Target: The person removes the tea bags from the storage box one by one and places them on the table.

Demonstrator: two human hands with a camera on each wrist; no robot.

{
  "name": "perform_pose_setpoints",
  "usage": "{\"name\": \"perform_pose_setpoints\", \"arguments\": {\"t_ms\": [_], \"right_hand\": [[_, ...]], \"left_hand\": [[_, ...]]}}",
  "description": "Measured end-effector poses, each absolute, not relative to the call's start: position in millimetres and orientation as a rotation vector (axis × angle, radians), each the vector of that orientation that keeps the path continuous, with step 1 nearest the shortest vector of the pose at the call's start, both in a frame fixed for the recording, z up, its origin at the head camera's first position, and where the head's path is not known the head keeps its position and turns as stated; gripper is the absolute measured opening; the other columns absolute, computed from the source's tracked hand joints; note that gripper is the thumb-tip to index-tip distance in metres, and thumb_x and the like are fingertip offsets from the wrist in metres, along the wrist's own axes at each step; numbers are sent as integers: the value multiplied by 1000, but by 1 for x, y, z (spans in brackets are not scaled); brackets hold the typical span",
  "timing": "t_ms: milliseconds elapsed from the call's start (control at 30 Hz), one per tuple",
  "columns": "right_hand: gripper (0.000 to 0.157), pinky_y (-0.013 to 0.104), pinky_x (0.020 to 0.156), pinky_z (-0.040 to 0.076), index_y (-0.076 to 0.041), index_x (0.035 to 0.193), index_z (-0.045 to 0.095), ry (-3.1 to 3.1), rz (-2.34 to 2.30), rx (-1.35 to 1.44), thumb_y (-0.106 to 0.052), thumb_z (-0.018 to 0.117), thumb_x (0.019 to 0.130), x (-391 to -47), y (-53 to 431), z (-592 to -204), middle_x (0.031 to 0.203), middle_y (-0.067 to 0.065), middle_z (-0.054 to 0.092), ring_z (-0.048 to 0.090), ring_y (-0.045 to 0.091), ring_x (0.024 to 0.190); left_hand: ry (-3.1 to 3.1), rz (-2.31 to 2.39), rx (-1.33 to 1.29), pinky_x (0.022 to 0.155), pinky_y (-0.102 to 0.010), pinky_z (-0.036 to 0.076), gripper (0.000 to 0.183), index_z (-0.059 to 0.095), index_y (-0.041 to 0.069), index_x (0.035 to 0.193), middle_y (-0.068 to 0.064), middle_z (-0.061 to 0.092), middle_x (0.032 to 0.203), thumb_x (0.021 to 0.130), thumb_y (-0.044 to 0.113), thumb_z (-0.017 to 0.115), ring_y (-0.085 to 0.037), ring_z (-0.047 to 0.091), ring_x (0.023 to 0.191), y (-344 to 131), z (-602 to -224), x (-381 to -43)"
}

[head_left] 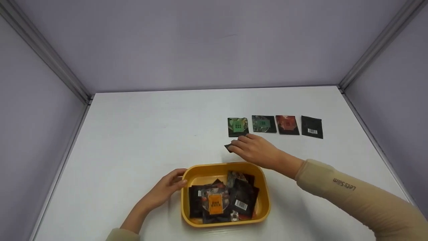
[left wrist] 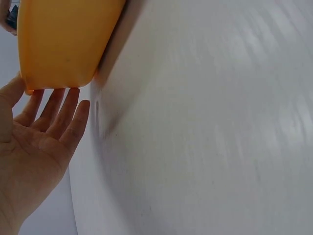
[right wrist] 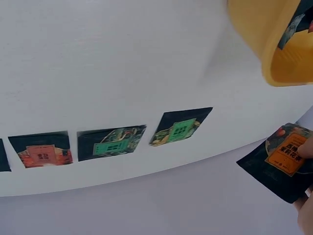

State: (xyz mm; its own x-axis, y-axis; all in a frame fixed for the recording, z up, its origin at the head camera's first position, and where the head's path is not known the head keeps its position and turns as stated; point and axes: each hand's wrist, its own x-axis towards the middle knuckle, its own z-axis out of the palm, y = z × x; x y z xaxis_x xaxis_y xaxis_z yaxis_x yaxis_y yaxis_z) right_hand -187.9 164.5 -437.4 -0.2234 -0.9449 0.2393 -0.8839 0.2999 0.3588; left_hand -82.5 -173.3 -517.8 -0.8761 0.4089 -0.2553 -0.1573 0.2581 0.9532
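Note:
My right hand (head_left: 255, 150) pinches a black sachet with an orange label (right wrist: 281, 161) between thumb and fingers, above the table beyond the yellow basket (head_left: 225, 225). In the head view the fingers hide most of that sachet. My left hand (head_left: 167, 185) holds the basket's left end, thumb at the rim, fingers (left wrist: 73, 125) against the outer wall. Inside the basket lies a loose heap of dark sachets, among them one with an orange label (head_left: 215, 204) and one with its barcode side up (head_left: 243, 197).
Beyond the right hand four-sided sachets lie in a row: a bright green-labelled one (head_left: 238, 126), a dark green-labelled one (head_left: 264, 124), a red-labelled one (head_left: 287, 125) and a barcode-side-up one (head_left: 312, 126). Pale walls (head_left: 214, 50) enclose the white table (head_left: 140, 134).

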Motion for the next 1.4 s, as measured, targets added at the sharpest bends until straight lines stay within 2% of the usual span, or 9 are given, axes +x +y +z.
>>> {"name": "perform_pose_setpoints", "arguments": {"t_ms": [300, 567, 1100, 1400], "right_hand": [[35, 33, 77, 59, -3, 115, 67, -2228, -174, 1643, 6, 76, 82, -217, 183, -458, 100, 7, 70, 65, 21, 89], [32, 34, 79, 59, -4, 118, 68, -2348, -192, 1598, 1, 73, 87, -227, 186, -479, 102, 7, 70, 65, 22, 90], [35, 35, 78, 59, -8, 119, 71, -2359, -205, 1555, 2, 74, 85, -231, 191, -509, 104, 6, 71, 65, 22, 92], [36, 36, 84, 57, -10, 124, 69, -2382, -244, 1569, -6, 73, 89, -227, 191, -520, 116, 7, 70, 66, 22, 99]], "left_hand": [[2082, 1662, 261, 103, -44, 47, 46, 45, 7, 145, -14, 50, 143, 104, 27, 54, -33, 51, 129, -174, -518, -83], [2087, 1656, 245, 103, -44, 47, 47, 45, 7, 145, -14, 50, 144, 104, 28, 55, -32, 51, 130, -173, -518, -83], [2098, 1639, 213, 104, -46, 46, 48, 46, 8, 144, -13, 50, 144, 103, 31, 55, -33, 50, 130, -172, -516, -83], [2111, 1634, 231, 103, -46, 47, 48, 46, 8, 144, -14, 52, 142, 103, 31, 55, -33, 52, 129, -173, -518, -83]]}}
